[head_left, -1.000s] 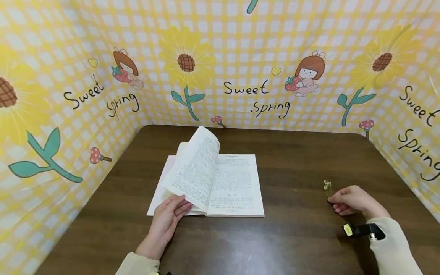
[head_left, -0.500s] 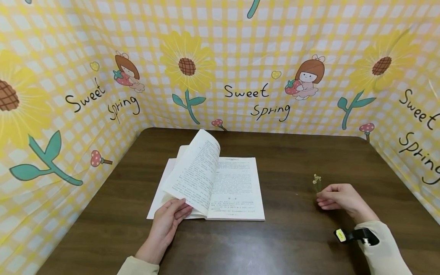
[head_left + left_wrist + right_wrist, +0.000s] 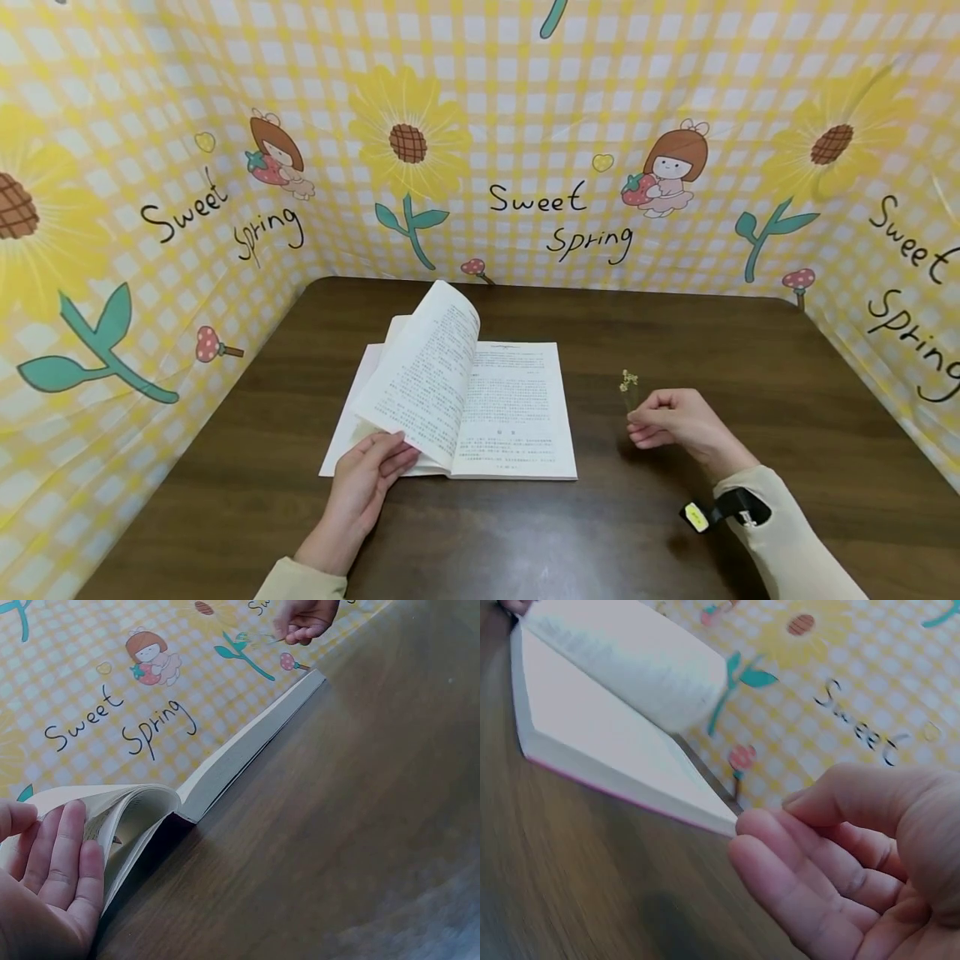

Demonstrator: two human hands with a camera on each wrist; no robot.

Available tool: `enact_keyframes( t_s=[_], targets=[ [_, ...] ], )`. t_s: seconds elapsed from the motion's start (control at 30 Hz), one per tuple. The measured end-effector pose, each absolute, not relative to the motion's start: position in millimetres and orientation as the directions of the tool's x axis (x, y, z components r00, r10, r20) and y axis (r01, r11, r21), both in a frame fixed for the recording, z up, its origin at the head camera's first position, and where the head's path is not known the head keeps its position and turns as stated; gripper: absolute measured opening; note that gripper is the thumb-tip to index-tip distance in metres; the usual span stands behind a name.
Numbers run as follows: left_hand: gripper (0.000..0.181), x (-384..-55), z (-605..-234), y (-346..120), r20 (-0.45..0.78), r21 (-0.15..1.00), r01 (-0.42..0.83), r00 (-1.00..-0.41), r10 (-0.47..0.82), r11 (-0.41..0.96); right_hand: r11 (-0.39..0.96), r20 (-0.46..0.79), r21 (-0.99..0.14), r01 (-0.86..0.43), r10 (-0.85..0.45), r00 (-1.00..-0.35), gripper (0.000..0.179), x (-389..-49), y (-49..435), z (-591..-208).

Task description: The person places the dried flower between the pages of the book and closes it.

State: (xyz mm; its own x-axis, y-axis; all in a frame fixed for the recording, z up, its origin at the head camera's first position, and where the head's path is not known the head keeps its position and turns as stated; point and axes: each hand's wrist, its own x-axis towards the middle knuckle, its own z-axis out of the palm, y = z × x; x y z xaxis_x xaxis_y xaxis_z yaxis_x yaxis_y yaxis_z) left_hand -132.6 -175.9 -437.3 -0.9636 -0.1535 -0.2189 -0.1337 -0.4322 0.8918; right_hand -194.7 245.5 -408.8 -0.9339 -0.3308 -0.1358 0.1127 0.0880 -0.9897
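Observation:
An open book (image 3: 513,417) lies on the dark wooden table, left of centre in the head view. My left hand (image 3: 363,483) holds a lifted, curling page (image 3: 427,383) by its lower corner, thumb on top and fingers beneath. In the left wrist view, the raised pages arch over beside the fingers (image 3: 64,855). To the right of the book, my right hand (image 3: 682,421) pinches a small sprig of pale dried flowers (image 3: 628,383) by its thin stem, blossoms up, above the table. The right wrist view shows the pinching fingers (image 3: 847,862), but the sprig is hidden there.
A dark brown table (image 3: 675,333) carries the book. Yellow checked cloth (image 3: 525,108) with printed sunflowers and lettering stands around its back and sides. A black strap with a yellow-faced device (image 3: 696,517) sits at the right wrist.
My right hand has moved left toward the book, carrying the flower sprig. The left hand keeps the page raised in the same place.

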Motion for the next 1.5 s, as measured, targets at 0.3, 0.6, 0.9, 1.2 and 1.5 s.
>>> enact_keyframes(
  t_s=[0.3, 0.6, 0.9, 1.2, 1.5],
  targets=[
    [0.023, -133.0, -437.1, -175.7, -0.218, 0.892, -0.131, -0.963, -0.157, -0.433, 0.031, -0.131, -0.991, 0.129, -0.360, -0.924, 0.015, -205.1, 207.8, -411.4],
    [0.021, -132.8, -437.5, -176.1, -0.227, 0.887, -0.137, -0.961, -0.160, -0.441, 0.000, -0.154, -0.986, 0.166, -0.378, -0.913, 0.014, -214.1, 174.7, -416.1],
    [0.014, -133.0, -436.4, -176.1, -0.221, 0.888, -0.132, -0.962, -0.157, -0.441, -0.021, -0.204, -0.972, 0.232, -0.404, -0.892, 0.006, -221.8, 147.4, -416.8],
    [0.013, -133.2, -436.7, -176.8, -0.226, 0.882, -0.133, -0.961, -0.158, -0.451, -0.053, -0.231, -0.958, 0.283, -0.444, -0.865, 0.004, -230.9, 126.9, -422.5],
    [0.007, -132.7, -437.9, -176.8, -0.230, 0.880, -0.135, -0.960, -0.160, -0.455, -0.005, -0.297, -0.940, 0.340, -0.477, -0.827, 0.004, -232.6, 110.9, -427.1]
  ],
)
